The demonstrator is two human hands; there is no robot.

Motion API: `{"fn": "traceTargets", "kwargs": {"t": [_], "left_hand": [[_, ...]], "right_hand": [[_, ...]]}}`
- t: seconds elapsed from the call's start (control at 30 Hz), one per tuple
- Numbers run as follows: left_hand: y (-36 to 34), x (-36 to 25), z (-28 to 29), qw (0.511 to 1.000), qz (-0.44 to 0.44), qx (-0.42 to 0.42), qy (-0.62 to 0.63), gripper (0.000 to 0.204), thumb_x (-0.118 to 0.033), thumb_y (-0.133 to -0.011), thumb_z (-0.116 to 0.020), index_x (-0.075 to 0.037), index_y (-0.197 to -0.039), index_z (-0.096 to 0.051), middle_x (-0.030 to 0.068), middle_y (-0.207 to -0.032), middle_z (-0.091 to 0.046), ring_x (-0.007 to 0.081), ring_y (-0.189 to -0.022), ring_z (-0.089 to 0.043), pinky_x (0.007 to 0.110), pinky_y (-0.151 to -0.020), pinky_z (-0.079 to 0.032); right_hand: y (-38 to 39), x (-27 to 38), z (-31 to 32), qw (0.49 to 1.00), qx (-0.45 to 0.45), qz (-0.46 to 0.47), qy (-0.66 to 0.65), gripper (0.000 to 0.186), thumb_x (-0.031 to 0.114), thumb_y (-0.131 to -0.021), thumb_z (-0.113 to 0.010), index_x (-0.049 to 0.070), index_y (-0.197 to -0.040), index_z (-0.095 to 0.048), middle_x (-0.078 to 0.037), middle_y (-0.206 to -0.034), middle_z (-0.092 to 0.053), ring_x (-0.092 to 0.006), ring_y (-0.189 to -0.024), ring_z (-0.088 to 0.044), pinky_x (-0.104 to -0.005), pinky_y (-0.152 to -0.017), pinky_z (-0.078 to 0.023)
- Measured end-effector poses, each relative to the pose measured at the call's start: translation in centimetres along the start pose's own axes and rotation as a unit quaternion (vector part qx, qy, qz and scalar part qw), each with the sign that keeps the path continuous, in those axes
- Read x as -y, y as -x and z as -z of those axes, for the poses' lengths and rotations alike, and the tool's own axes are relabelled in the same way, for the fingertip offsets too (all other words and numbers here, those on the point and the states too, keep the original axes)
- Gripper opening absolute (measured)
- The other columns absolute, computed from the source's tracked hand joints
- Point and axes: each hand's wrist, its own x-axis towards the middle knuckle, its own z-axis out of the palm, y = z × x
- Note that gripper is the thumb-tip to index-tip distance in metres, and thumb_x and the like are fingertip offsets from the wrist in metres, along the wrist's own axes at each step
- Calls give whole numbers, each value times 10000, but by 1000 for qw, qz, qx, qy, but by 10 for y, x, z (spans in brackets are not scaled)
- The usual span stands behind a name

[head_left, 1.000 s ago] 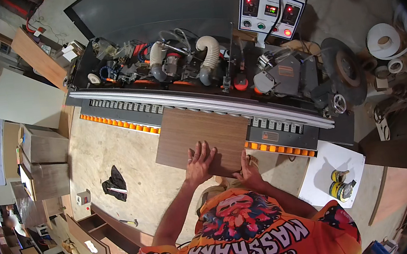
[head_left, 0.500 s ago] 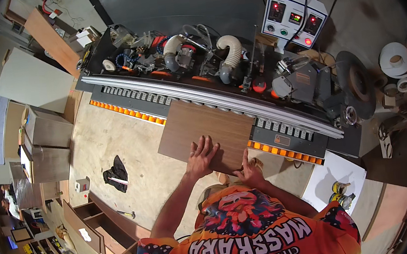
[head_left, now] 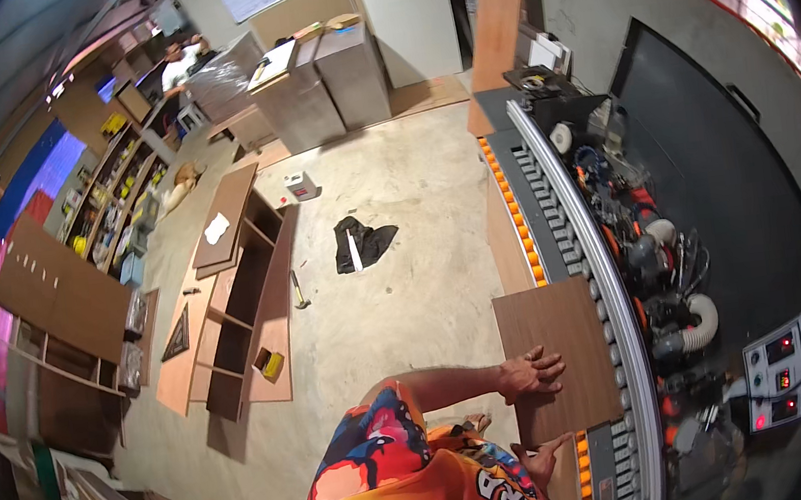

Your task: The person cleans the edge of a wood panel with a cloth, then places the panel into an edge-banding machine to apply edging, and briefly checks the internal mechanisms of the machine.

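A flat brown wood-grain board [head_left: 550, 332] lies on the feed rail of a long machine, its far edge against the row of grey rollers [head_left: 572, 240]. My left hand [head_left: 531, 374] rests flat on the board near its side closest to me, fingers spread. By the board's rear corner is my right hand [head_left: 541, 459], with the index finger stretched out and the thumb apart. Whether that finger touches the board I cannot tell. Orange rollers [head_left: 515, 212] line the machine's outer edge, and a silver rail [head_left: 599, 257] runs above the grey rollers.
A control box [head_left: 780, 375] with red lights stands beside the machine, near a ribbed hose [head_left: 700, 322]. On the floor are a black cloth [head_left: 375, 243], a hammer [head_left: 298, 289] and an open wooden cabinet frame [head_left: 240, 318]. Farther back, a person [head_left: 182, 67] is beside wrapped cabinets.
The view has swung left, bringing the floor, the cabinets and a distant person into sight. Both hands are still at the board; whether it slid along the rail I cannot tell.
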Motion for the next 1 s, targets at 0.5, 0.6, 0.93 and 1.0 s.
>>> {"fn": "traceTargets", "kwargs": {"t": [0.5, 0.6, 0.93, 1.0], "left_hand": [[3, 48, -23, 998, 7, -53, -20, 1280, -345, -394, -970, -250, -1523, -375, 199, -1662, -196, 420, -1560, -124, 690, -1207, -187], [7, 57, -24, 998, 7, -62, -25, 1284, -342, -395, -969, -250, -1525, -367, 202, -1658, -208, 422, -1558, -130, 691, -1206, -187], [18, 78, -2, 999, 8, -43, -20, 1186, -311, -466, -939, -223, -1503, -371, 210, -1643, -234, 424, -1551, -160, 689, -1200, -202], [22, 83, 6, 999, 11, -38, -23, 1190, -304, -458, -940, -224, -1501, -375, 206, -1644, -235, 420, -1551, -160, 686, -1204, -198]], "right_hand": [[-35, 48, -16, 996, -8, -60, 69, 1341, 283, -741, -855, -66, -1560, 147, -359, -950, -688, -508, -1047, -665, -481, -1003, -485], [-38, 54, -21, 997, -22, -31, 69, 1300, 251, -745, -817, -68, -1557, 148, -416, -911, -661, -580, -1011, -643, -504, -933, -509], [-60, 60, -33, 995, -37, 7, 92, 1332, 291, -721, -863, -148, -1534, 97, -294, -776, -678, -492, -890, -688, -460, -833, -536], [-63, 67, -35, 996, -29, 3, 80, 1331, 277, -726, -864, -160, -1527, 103, -275, -754, -673, -478, -857, -692, -451, -808, -540]]}}
